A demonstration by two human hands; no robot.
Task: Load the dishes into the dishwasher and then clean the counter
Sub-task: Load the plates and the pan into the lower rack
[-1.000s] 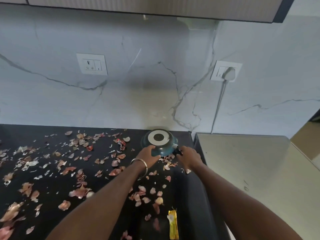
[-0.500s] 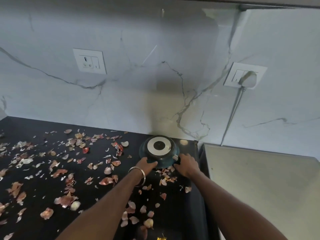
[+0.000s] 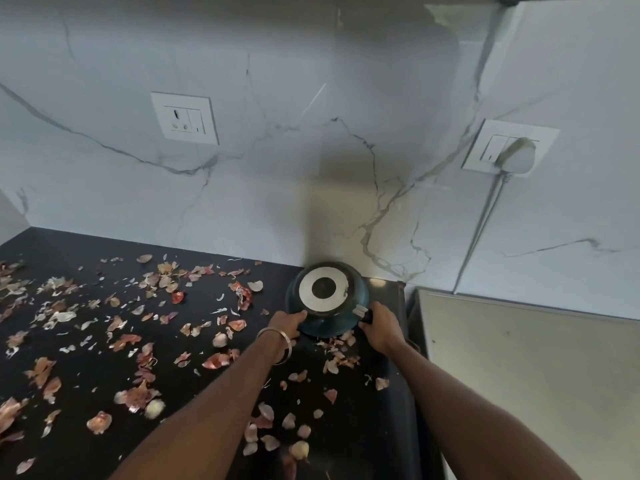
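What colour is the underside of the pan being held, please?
Dark teal pan, with a silver ring round a black centre; head view.

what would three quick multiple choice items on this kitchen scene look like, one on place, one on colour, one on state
1. Where is the pan?
A. back right corner of the counter
B. hanging on the wall
C. on the floor

2. What colour is the pan's body?
A. red
B. teal
C. yellow

3. How does the pan lie?
A. upright
B. on its side
C. upside down

Key: 1 A, it sits by the wall at the counter's right end, between the left hand and right hand. 2 B, its sides show dark teal. 3 C, its ringed base faces up.
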